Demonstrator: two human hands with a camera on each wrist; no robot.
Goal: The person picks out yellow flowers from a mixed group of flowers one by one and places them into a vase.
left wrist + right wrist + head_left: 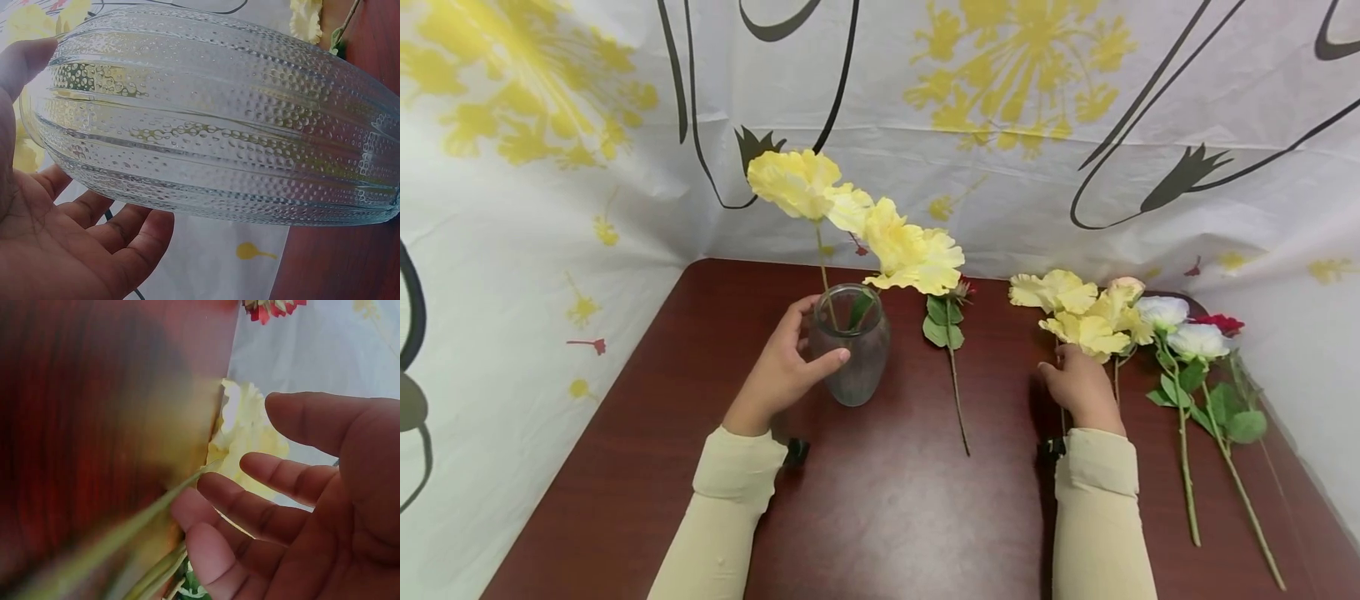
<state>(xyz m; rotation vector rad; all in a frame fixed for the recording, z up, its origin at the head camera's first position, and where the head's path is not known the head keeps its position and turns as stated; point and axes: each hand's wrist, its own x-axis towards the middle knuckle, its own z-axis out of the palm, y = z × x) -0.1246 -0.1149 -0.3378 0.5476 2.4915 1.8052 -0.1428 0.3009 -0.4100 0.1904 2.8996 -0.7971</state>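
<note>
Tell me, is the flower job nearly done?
Done: yellow flowers stand in the vase. In hand: the left grip holds the vase; the right grip is near more yellow ones, perhaps to pick one. Still to go, probably: those, plus white flowers and red ones on the table.

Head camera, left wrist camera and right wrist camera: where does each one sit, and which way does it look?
Head: on the head, looking forward and down at the table; left hand, right hand and sleeves show.
Left wrist: on that wrist, looking at the glass vase; left hand shows.
Right wrist: on that wrist, looking towards a yellow flower; right hand shows.
Head and left wrist share the vase.
</note>
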